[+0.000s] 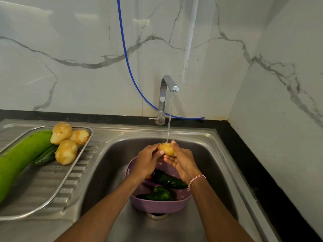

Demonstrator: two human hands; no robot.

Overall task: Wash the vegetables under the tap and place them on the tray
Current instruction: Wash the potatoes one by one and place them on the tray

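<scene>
Grip: left hand (146,161) and right hand (183,163) hold one potato (167,149) between them, fingers curled onto it from both sides.
Left hand: thumb tip pressed on the potato's near face, fingers wrapped behind its left side.
Right hand: thumb up along the right side, palm cupped just beneath.
Potato position: at the fingertips of both hands, right under the stream (169,119), above the colander (157,204).
Potato look: yellow-tan, wet, rounded, with small dark specks.
Wrist: a red-and-white thread (195,179) on the right one.
Tap (165,95): chrome, curved, running.
Colander: purple, standing in the sink (108,172) over the drain, partly hidden by the arms.
In the colander: a dark cucumber (167,179) and a green pepper (160,193).
Tray (76,165): steel, on the drainboard left of the sink.
On the tray: a long pale-green gourd (22,154), a tray cucumber (46,155) beside it, and three potatoes (66,151) clustered at the far end, touching.
Wall: white marble with grey veins; a blue hose (127,62) hangs down behind the tap.
</scene>
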